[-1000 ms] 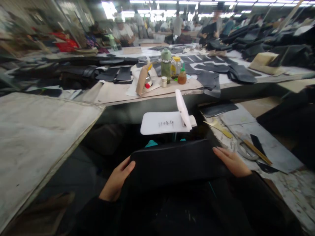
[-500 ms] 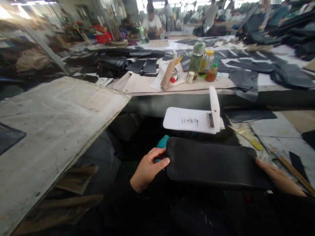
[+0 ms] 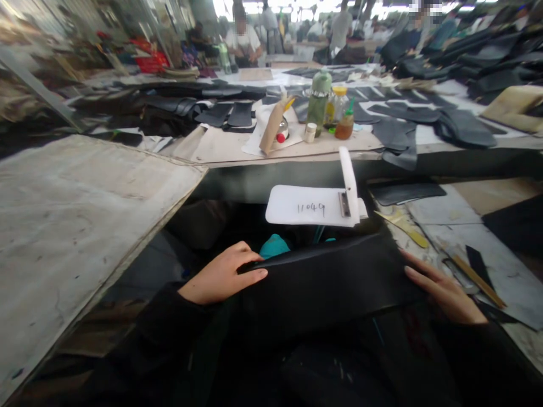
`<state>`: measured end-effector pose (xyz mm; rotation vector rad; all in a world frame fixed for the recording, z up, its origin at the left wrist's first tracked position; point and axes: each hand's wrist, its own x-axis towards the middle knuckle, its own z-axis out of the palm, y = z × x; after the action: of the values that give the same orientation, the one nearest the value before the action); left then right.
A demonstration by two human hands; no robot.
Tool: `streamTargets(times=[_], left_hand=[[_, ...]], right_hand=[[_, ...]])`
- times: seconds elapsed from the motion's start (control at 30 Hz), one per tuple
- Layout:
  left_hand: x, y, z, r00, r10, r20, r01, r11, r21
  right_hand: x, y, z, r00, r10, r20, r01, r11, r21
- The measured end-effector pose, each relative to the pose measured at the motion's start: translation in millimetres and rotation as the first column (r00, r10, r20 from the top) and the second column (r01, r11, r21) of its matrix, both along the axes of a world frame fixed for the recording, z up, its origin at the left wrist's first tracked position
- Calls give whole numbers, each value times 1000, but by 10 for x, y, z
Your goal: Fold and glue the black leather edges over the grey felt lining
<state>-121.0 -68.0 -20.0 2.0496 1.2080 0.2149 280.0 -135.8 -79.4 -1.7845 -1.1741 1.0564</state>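
Note:
A long black leather panel (image 3: pixel 331 277) stretches between my hands above my lap, tilted with its right end higher. My left hand (image 3: pixel 227 271) pinches its left end, thumb on the near face and fingers at the top edge. At the other end, my right hand (image 3: pixel 441 282) grips the right edge; some of its fingers are hidden behind the panel. Just beyond it a white card (image 3: pixel 297 206) marked 11049 sits with a metal clip (image 3: pixel 344 204) and a raised white flap. Something turquoise (image 3: pixel 275 246) shows behind the panel's left part.
A pale worktable (image 3: pixel 106 186) lies to the left. The bench ahead holds a green bottle (image 3: pixel 319 102), a jar of amber liquid (image 3: pixel 344 127) and black leather pieces (image 3: pixel 394 135). On the right are a yellowish blade-shaped tool (image 3: pixel 407 229) and a wooden strip (image 3: pixel 479 281). People stand farther back.
The leather panel has tilted, its left end dropping and its right end rising, and its face has turned. Both hands have shifted left in view, still gripping the ends. The view has swung slightly right.

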Motion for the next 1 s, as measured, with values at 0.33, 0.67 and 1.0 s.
streamTargets(times=[0.33,0.67,1.0], left_hand=[[1237,602,47,857,-512,-59,516,851,101],[1656,438,-23,803,-594,-47,592,787,173],[1941,270,590,868,-435,241,305,848,433]], right_hand=[[-478,-463,-146,987,-108,117,107,994,15],[-690,-661,-142,977,-156,-144,139,983,-121],[-268,-188,715,922,-357,149,236,825,514]])
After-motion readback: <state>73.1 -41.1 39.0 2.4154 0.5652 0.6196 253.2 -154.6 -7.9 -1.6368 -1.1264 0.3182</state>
